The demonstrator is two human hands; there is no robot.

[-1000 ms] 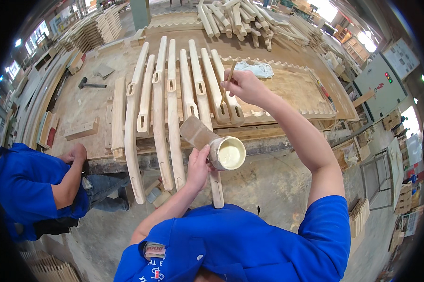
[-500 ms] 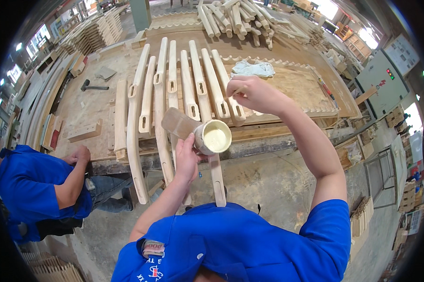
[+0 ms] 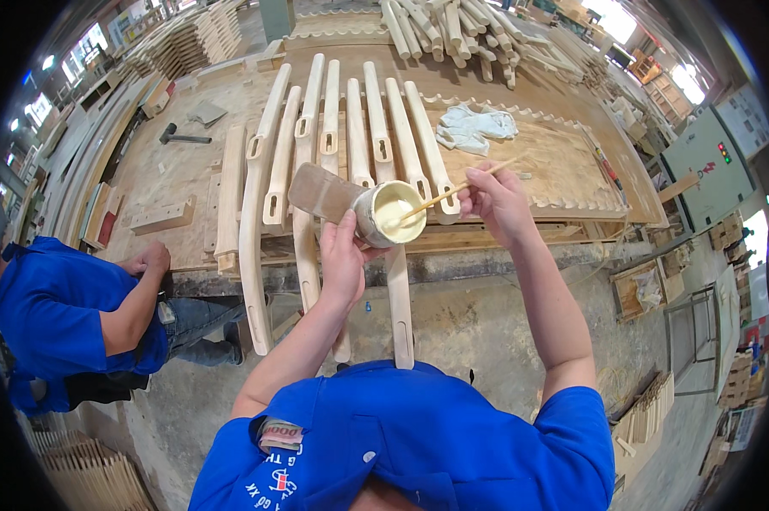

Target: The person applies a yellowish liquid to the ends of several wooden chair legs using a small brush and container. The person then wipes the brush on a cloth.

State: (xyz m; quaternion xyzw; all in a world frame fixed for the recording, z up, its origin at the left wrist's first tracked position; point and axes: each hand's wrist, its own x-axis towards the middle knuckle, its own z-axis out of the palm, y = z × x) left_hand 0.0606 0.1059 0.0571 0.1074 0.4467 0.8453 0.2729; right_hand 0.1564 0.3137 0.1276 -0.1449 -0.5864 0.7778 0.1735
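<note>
The left grip (image 3: 343, 260) hugs a cup (image 3: 368, 223) of creamy stuff (image 3: 391, 208). At the cup's three o'clock, the right grip (image 3: 499, 204) pinches a thin stick (image 3: 452, 191), its tip inside. Long wooden bars (image 3: 375, 102) lie at eleven o'clock, on the surface (image 3: 184, 175).

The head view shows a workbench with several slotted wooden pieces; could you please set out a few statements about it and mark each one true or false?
1. The left hand holds a cup. True.
2. The cup is empty. False: it contains a pale, creamy substance.
3. The right hand holds a thin stick with its lower end inside the cup. True.
4. A dark hammer lies on the workbench, left of the slotted wooden pieces. True.
5. A white cloth lies draped over the hammer. False: the white cloth lies apart from it, right of the slotted wooden pieces.
</note>
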